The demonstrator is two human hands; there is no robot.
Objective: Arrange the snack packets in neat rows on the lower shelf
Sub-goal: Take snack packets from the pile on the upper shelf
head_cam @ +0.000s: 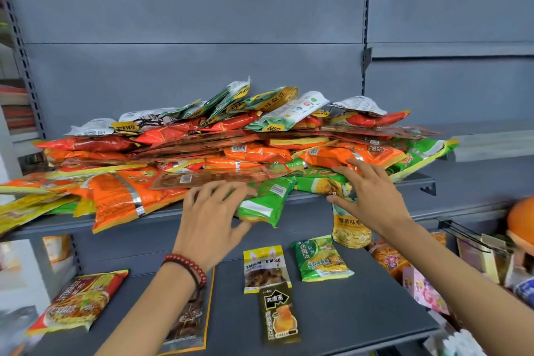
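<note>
A big loose pile of snack packets (pixel 219 150), orange, red, green and white, covers the upper shelf (pixel 416 182). My left hand (pixel 213 217) pinches a green packet (pixel 268 202) at the pile's front edge, fingers on top and thumb beneath. My right hand (pixel 367 196) lies with spread straight fingers on orange and green packets at the pile's right. Under it a yellow packet (pixel 349 231) hangs over the shelf edge, its top hidden. On the lower shelf (pixel 361 312) lie a red noodle packet (pixel 78 300), a brown packet (pixel 190 324), a yellow-topped packet (pixel 265 269), a black packet (pixel 278 315) and a green packet (pixel 320 260).
Grey back panels rise behind the shelves. To the right of the lower shelf sit orange packets (pixel 387 260), pink packaging (pixel 424 292) and black wire hooks (pixel 462 231). A blurred orange object (pixel 520 220) shows at the right edge. Several packets overhang the upper shelf's left front.
</note>
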